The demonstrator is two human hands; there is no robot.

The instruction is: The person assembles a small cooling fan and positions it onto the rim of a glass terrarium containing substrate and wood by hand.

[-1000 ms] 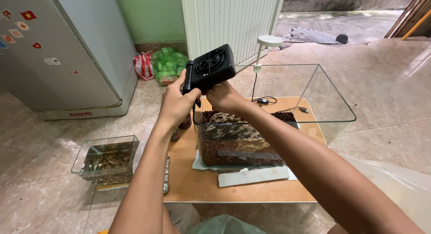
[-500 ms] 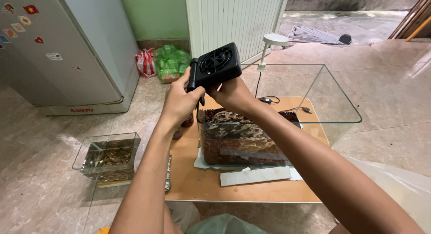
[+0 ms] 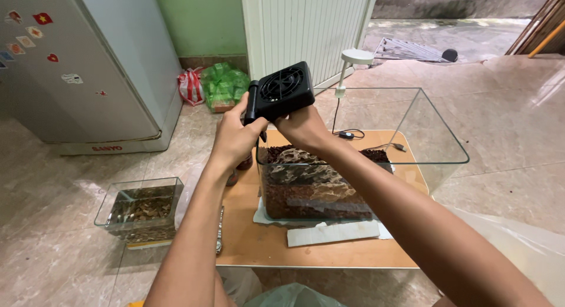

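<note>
Above glass tank [image 3: 412, 130], black fan [image 3: 285, 90] gripped between left hand [image 3: 235, 139] and right hand [image 3: 303, 127].

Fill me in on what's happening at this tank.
A person holds a black fan unit in both hands, left hand and right hand, above the near-left corner of a glass tank. The tank sits on a low wooden table with dark gravel and rock inside. A smaller glass tank stands on the floor.

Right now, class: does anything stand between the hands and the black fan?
Nothing visible does. Both hands already hold the fan: the left hand grips its left edge, the right hand supports it from below, above the glass tank's rim.
</note>
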